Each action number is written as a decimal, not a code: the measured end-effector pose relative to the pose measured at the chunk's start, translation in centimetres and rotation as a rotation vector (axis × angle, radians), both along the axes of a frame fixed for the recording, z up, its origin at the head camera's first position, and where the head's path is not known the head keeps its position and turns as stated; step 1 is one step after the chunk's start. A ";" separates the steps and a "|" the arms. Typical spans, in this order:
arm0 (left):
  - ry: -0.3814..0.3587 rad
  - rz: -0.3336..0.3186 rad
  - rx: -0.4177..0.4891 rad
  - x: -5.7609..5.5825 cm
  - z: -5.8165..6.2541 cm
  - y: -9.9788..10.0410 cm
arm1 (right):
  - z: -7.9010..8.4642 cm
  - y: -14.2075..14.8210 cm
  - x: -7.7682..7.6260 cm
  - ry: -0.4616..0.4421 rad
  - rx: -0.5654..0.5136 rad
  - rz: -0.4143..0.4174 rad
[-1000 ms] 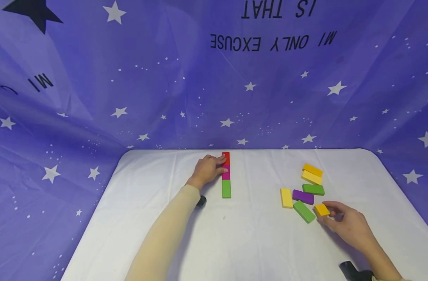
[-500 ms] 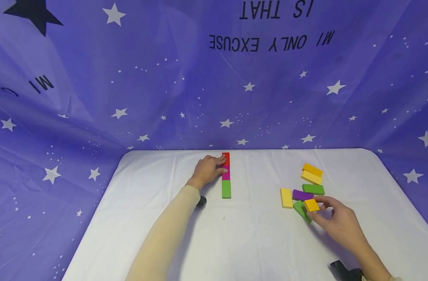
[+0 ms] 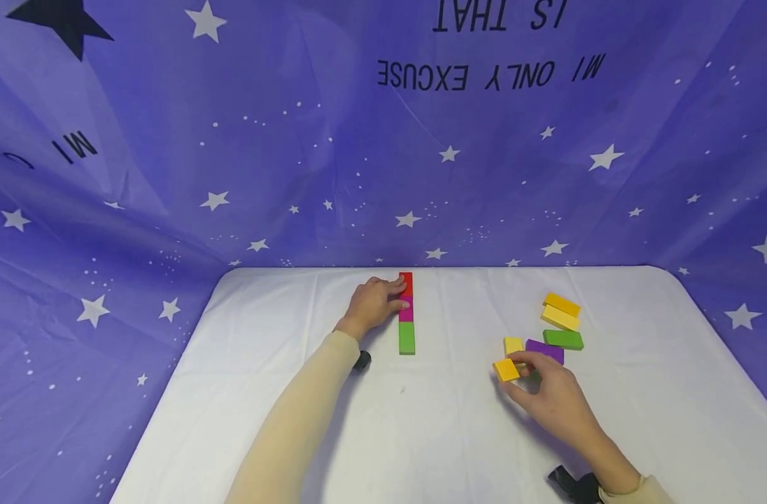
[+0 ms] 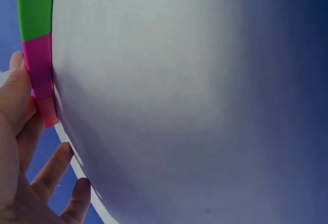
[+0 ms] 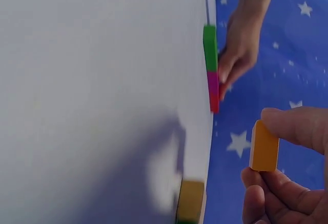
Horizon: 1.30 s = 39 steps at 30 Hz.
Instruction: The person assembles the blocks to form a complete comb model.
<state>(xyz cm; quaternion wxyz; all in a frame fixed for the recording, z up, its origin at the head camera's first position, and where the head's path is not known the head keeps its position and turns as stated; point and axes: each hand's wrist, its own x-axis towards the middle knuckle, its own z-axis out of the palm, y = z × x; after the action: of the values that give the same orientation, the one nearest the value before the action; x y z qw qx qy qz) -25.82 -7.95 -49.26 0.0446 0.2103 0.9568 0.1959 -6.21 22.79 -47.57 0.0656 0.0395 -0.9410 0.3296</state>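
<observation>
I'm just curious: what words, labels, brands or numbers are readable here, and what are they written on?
"MI ONLY EXCUSE": upside down on the starry backdrop.
"IS THAT": also upside down, on the backdrop at the head view's top edge.
"MI": upside down, backdrop's left side; the curved mark beside it is incomplete.
Blocks: no writing visible.
Black wrist device: too small to tell.
</observation>
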 end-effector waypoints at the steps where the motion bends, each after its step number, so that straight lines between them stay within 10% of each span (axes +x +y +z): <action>1: -0.005 -0.001 -0.002 0.0 0.0 0.0 | -0.1 -0.4 0.0 0.007 -0.002 0.011; 39: 0.024 0.006 0.012 0.1 0.0 -0.1 | -0.3 -11.9 -4.2 -0.098 -0.059 0.117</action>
<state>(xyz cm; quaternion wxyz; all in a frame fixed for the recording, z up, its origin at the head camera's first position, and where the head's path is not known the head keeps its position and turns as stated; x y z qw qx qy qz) -25.69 -8.05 -49.26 0.0312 0.2100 0.9567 0.1993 -10.46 10.89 -47.90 0.0012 0.0764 -0.9291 0.3620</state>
